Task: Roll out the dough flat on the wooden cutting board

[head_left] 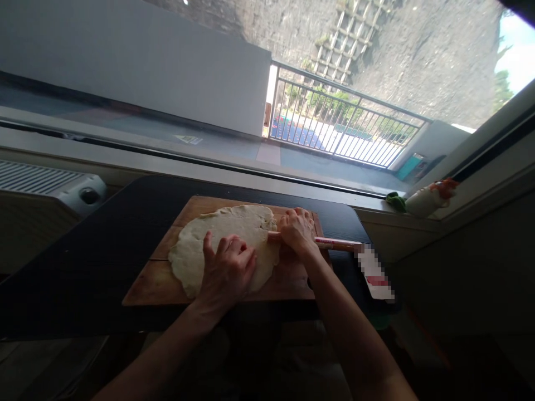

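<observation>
A large, flat, uneven sheet of pale dough [240, 223] lies on a wooden cutting board [146, 284]. My left hand [228, 267] rests palm down on the near part of the dough, one finger stretched apart and the others slightly bent. At the dough's right edge, my right hand [297, 228] is closed over a thin wooden rolling pin [338, 244]. One tip of the pin pokes out to the left onto the dough; the other end reaches right past the board. Small dark bits show in the dough beside my right hand. My right fingertips are partly hidden.
The board sits on a dark table [92, 267]. A blurred white and red item [376, 278] is at the pin's right end. A radiator [62, 186] stands left, a window lies behind, and a white figurine [424, 199] sits on the sill.
</observation>
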{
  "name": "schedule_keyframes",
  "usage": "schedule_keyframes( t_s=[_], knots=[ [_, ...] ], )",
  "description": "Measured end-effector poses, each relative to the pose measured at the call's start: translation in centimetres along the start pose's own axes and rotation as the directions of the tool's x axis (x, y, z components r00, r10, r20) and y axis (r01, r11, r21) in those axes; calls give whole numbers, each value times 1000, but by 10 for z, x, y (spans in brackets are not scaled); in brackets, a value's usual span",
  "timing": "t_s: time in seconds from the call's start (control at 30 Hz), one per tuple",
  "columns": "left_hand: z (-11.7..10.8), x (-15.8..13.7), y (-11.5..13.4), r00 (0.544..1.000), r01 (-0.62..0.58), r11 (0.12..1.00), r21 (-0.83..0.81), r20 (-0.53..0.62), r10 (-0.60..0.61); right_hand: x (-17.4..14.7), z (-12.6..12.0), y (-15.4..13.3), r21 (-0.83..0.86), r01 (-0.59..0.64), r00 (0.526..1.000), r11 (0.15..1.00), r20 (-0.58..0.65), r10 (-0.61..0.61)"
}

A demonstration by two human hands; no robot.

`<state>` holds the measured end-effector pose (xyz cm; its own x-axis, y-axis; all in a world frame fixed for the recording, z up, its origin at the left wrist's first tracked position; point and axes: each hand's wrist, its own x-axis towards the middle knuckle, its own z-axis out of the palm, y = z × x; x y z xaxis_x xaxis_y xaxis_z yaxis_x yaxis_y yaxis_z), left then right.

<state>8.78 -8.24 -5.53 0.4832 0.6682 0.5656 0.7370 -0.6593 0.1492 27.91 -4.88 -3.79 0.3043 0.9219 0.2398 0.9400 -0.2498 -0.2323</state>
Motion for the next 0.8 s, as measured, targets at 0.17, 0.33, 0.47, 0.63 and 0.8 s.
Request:
schedule_keyframes(
  t_s=[0.17, 0.33, 0.47, 0.63, 0.8],
  knots=[
    [-2, 0, -1, 1000, -7, 1000, -6, 0, 7, -41, 0, 0, -38, 115, 988, 993, -95, -118],
    [-2, 0, 0, 1000, -10, 1000, -16, 4, 10, -16, 1, 1, -24, 57, 997, 998, -46, -58],
    [-3, 0, 0, 1000, -3, 1000, 5, 22, 3, -10, 3, 1, 2, 52, 998, 999, -19, -52],
    [-5, 12, 6, 1000, -22, 1000, 3, -6, 22, -44, -1, 4, 39, 174, 975, 984, -145, -167],
    [-8, 23, 21, 994, -112, 994, -8, 14, 112, -52, -16, 28, 110, 202, 963, 973, -204, -176]
  ],
)
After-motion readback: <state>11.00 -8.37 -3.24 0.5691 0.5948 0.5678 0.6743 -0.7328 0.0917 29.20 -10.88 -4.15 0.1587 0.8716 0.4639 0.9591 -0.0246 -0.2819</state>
